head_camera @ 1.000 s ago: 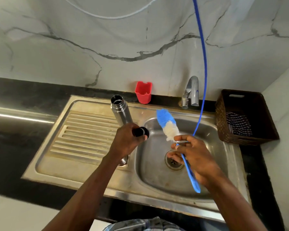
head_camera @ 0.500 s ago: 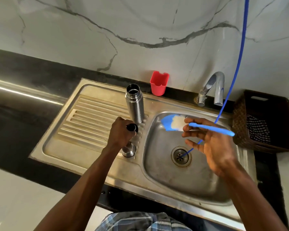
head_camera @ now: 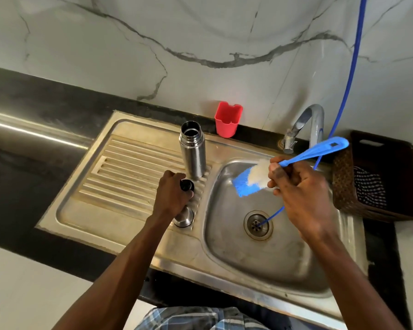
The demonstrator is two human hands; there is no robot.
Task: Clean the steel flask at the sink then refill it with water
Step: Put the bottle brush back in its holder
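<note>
The steel flask (head_camera: 192, 154) stands upright and uncapped on the sink's ribbed drainboard (head_camera: 119, 177). Just in front of it, my left hand (head_camera: 171, 198) grips a small black stopper (head_camera: 187, 185) and does not touch the flask. A steel cup lid (head_camera: 183, 217) lies on the drainboard under that hand. Over the basin (head_camera: 267, 263), my right hand (head_camera: 301, 189) holds a blue bottle brush by the neck. Its blue and white bristles (head_camera: 249, 181) point left towards the flask, and its handle (head_camera: 320, 151) sticks up to the right.
The faucet (head_camera: 306, 125) curves over the basin's back edge. A thin blue hose (head_camera: 348, 75) hangs from above into the drain (head_camera: 258, 225). A red cup (head_camera: 228, 120) sits against the marble wall. A brown wicker basket (head_camera: 391, 210) with checked cloth stands right of the sink.
My left hand set the flask upright on the drainboard and let it go, keeping the black stopper. My right hand turned the brush so its bristles point left and its handle points up-right.
</note>
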